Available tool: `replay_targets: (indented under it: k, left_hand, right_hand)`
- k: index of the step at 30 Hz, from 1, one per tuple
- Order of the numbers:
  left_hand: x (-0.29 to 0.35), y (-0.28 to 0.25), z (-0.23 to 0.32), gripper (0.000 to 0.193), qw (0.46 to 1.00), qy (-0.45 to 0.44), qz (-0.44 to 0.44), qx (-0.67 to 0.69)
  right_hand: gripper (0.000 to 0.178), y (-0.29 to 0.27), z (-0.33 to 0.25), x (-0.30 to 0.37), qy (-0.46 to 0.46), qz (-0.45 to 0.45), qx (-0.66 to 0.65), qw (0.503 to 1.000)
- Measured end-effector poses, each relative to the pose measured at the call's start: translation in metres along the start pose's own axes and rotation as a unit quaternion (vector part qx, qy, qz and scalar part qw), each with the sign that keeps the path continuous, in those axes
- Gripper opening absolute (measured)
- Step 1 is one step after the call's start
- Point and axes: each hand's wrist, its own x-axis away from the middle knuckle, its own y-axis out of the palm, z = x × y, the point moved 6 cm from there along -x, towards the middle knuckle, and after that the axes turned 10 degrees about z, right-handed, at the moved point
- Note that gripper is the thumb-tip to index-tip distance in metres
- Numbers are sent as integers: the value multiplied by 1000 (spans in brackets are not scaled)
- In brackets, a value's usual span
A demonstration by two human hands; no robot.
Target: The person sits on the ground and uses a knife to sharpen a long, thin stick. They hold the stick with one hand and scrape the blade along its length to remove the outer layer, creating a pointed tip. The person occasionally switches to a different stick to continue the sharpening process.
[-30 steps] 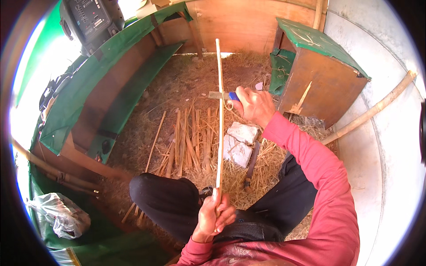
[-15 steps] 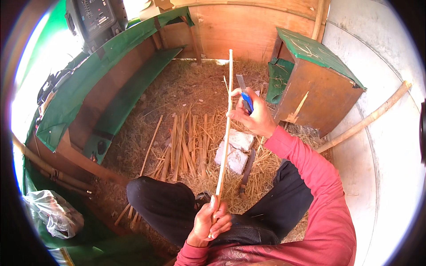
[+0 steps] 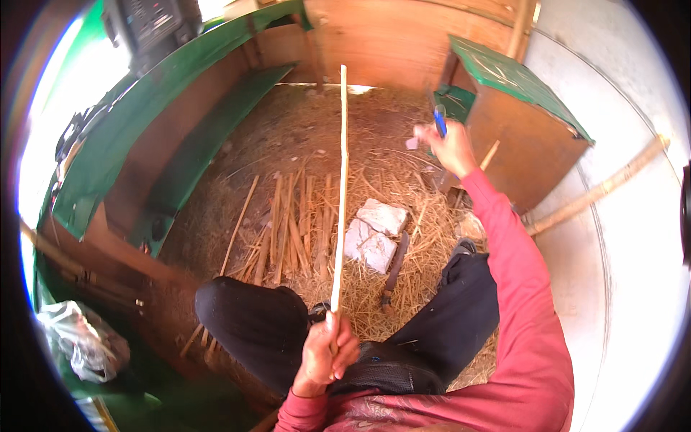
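My left hand [image 3: 330, 353] is wrapped round the lower end of a long pale split-wood stick [image 3: 343, 180], which stands nearly upright in front of me. A slight knot or bend shows partway up it. Out to the right, apart from the stick, my right hand [image 3: 453, 147] grips a blue utility knife [image 3: 440, 122]; motion blurs it, and its blade cannot be made out. Below, between my legs, white stone blocks [image 3: 375, 234] lie on the straw. A machete with a dark blade [image 3: 396, 268] rests beside them, its handle toward me.
Several split sticks [image 3: 296, 227] lie on the straw left of the stones. A green-covered bench [image 3: 209, 144] runs along the left, with a black speaker [image 3: 155, 29] behind it. A brown wooden box [image 3: 525, 140] with a green top stands right. A clear plastic bag [image 3: 83, 342] sits lower left.
My right hand has swung away from the stick, rightward and up, with the knife still in it. The stick has tipped a little left, and the thin sliver beside it no longer shows.
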Motion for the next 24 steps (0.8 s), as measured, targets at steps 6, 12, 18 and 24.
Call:
replay_targets:
  k: [6,12,18,24]
  left_hand:
    - [-29,9,42,39,989,98,53,-98]
    - [-41,25,56,31,966,165,94,-179]
    - [-41,35,47,32,953,177,108,-223]
    - [-1,48,14,41,988,80,-4,-130]
  right_hand:
    - [35,10,-94,75,-142,-138,3,980]
    - [23,29,-154,160,-399,-165,-75,899]
    - [26,28,-136,159,-474,-101,35,874]
    - [36,-16,-13,9,-85,48,161,982]
